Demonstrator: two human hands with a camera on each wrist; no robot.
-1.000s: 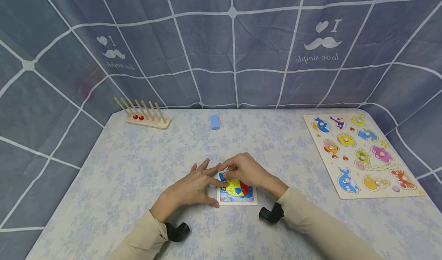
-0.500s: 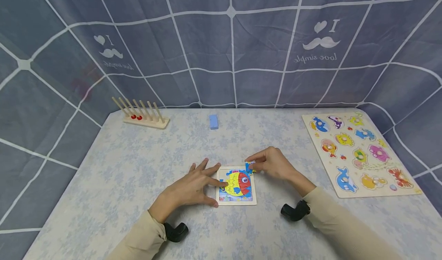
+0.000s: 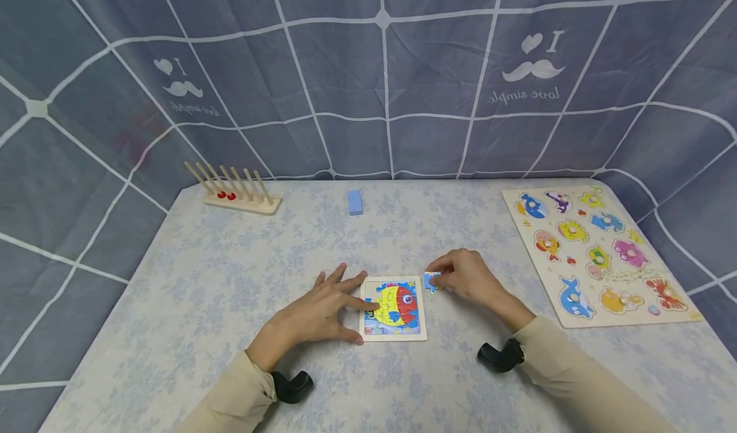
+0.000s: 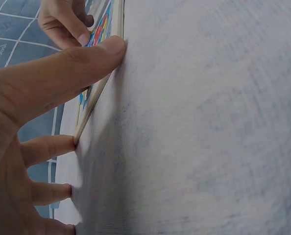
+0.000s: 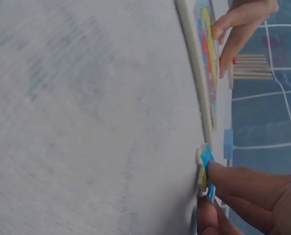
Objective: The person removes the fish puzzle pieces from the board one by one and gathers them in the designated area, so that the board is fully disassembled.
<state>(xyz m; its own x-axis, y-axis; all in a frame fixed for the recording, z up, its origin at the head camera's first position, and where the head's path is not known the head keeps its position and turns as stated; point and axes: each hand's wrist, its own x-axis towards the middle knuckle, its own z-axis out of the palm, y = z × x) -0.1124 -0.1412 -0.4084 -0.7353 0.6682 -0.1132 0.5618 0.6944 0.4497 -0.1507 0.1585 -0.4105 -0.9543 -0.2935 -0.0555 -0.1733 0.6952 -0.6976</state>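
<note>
A small framed jigsaw [image 3: 393, 337] with a yellow and red fish lies mid-table. My left hand [image 3: 318, 311] is spread at its left side, thumb against the frame's edge and index finger on the picture; the left wrist view shows that thumb [image 4: 62, 71] on the frame's side. Bare board shows along the puzzle's top. Just right of the frame, my right hand [image 3: 469, 278] pinches a blue piece [image 3: 429, 282] at the table surface. From the right wrist view, the blue piece [image 5: 207, 161] is between thumb and fingers, close to the frame's corner.
At the back left stands a wooden peg rack [image 3: 244, 205] with two red beads. A blue block [image 3: 355, 203] lies at the back middle. On the right is a large sea-animal peg board [image 3: 581, 321]. A grid-patterned curtain [image 3: 426, 62] hangs behind.
My right hand has moved right from the puzzle's top left to beyond its right edge, carrying the blue piece off the board. My left hand has stayed in place.
</note>
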